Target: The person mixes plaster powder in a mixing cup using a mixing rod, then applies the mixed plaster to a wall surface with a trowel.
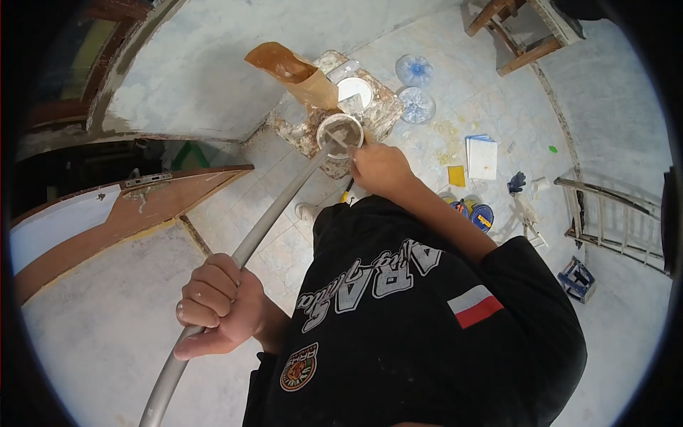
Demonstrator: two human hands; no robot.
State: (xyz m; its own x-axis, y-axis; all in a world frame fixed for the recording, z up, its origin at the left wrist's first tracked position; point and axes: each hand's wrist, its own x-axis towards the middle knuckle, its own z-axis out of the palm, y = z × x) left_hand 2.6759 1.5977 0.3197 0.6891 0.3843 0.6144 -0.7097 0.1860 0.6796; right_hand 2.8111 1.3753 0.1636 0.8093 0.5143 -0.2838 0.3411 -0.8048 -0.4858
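Note:
My left hand [220, 306] is wrapped round a long grey pole [274, 213], its thumb lying along the shaft. The pole slants up to a round white bucket [319, 141] that holds a greyish mix. At the bucket's right rim, my right hand [383, 168] is closed, fingers curled inward. A thin pale stick-like piece [339, 139] runs across the bucket towards these fingers; what they grip is mostly hidden. Just beyond the bucket lies a flat scraper-like blade [351, 105], near a white lid or tub [355, 91].
A brown paper bag [313, 89] stands open on a stained board [388, 110]. Two clear water bottles [416, 105], paint cans [482, 218], a yellow sponge-like square [456, 176], white sheets [482, 158] and a dark glove [516, 183] lie right. A ladder [619, 220] leans far right; a door [149, 206] stands left.

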